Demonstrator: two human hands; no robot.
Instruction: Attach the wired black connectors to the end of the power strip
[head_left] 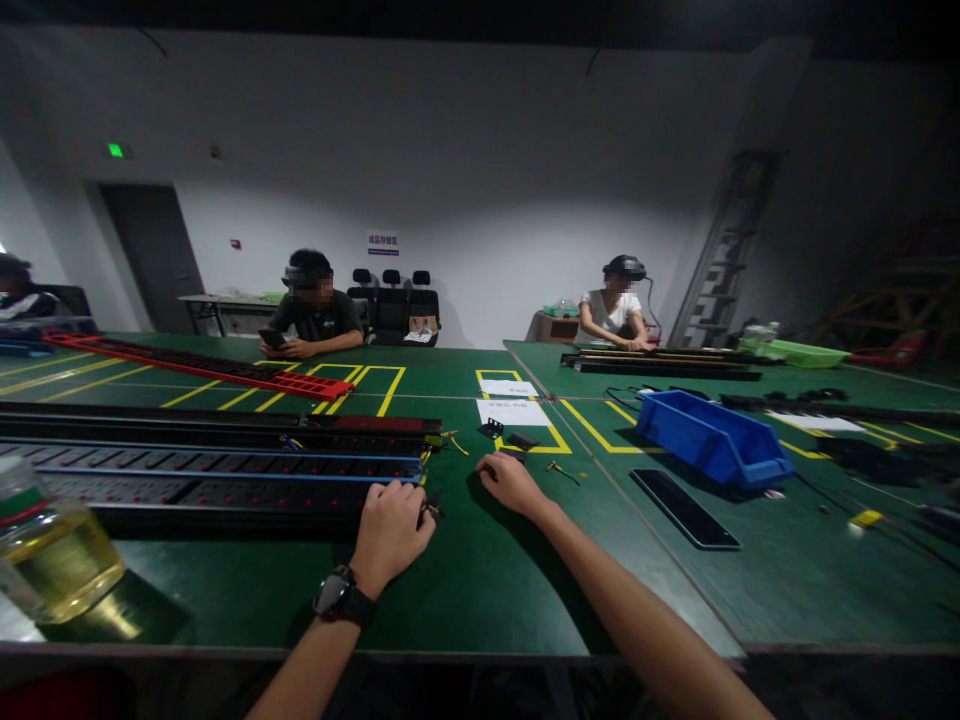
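Observation:
My left hand, with a black watch on its wrist, grips the right end of a long black power strip lying across the green table. My right hand rests palm down on the table just right of that end, fingers curled; whether it holds anything is hidden. Small black brackets and a short yellow wire lie just beyond my right hand.
More long strips lie behind, one with a blue stripe and a red one. A blue bin, a black phone and paper labels sit at right. A bottle of yellow liquid stands at left. Two people sit across the table.

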